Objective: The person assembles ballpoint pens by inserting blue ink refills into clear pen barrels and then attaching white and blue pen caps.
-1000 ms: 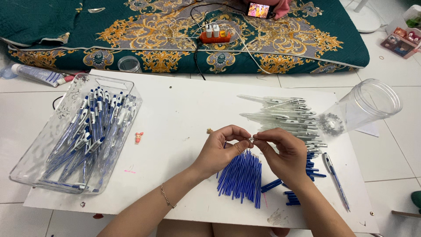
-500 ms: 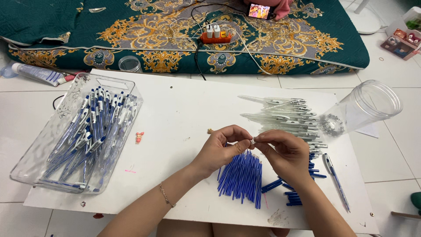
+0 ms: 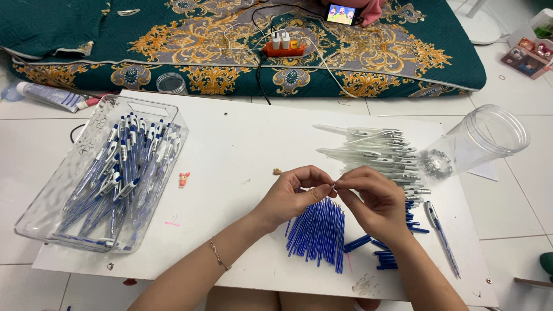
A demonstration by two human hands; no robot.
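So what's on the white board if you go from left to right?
Clear plastic tray of blue pens → tiny pink figure → left hand → right hand → single finished blue pen → clear plastic jar on its side.

Both forearms come up from the near edge of the view and converge toward the middle. The left hand (image 3: 291, 194) is curled, palm turned down and to the right, its thumb and forefinger pinched together at their tips. The right hand (image 3: 373, 198) mirrors it from the right side, fingers bent, thumb and forefinger pinched and meeting the left hand's fingertips. The two hands touch at the pinch. A thin bracelet (image 3: 219, 256) circles the left wrist. Both wrists are slightly bent.
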